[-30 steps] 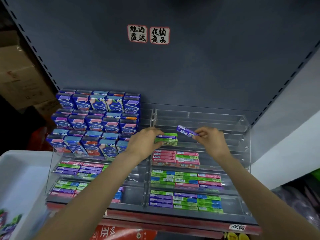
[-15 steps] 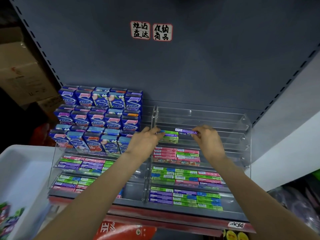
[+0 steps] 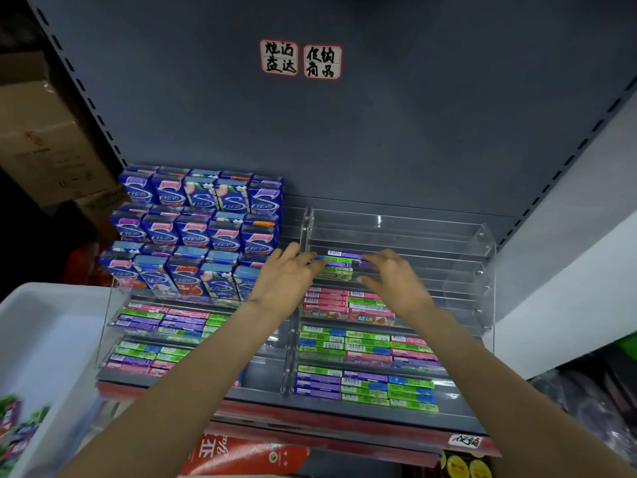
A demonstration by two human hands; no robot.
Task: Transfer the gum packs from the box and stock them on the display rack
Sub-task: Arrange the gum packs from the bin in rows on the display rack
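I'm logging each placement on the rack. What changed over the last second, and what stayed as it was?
The slim purple gum pack, pinched in the air by the right hand a second ago, now lies on the small green-and-purple stack in the clear acrylic rack. The right hand's fingers have spread beside it. The left hand remains at the stack's left end. The lower rows and the blue upright boxes are unchanged.

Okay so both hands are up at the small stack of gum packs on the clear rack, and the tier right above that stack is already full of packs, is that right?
Not quite. Both hands are at the small stack of gum packs on the clear rack, but the head view shows the tier above it holding no packs.
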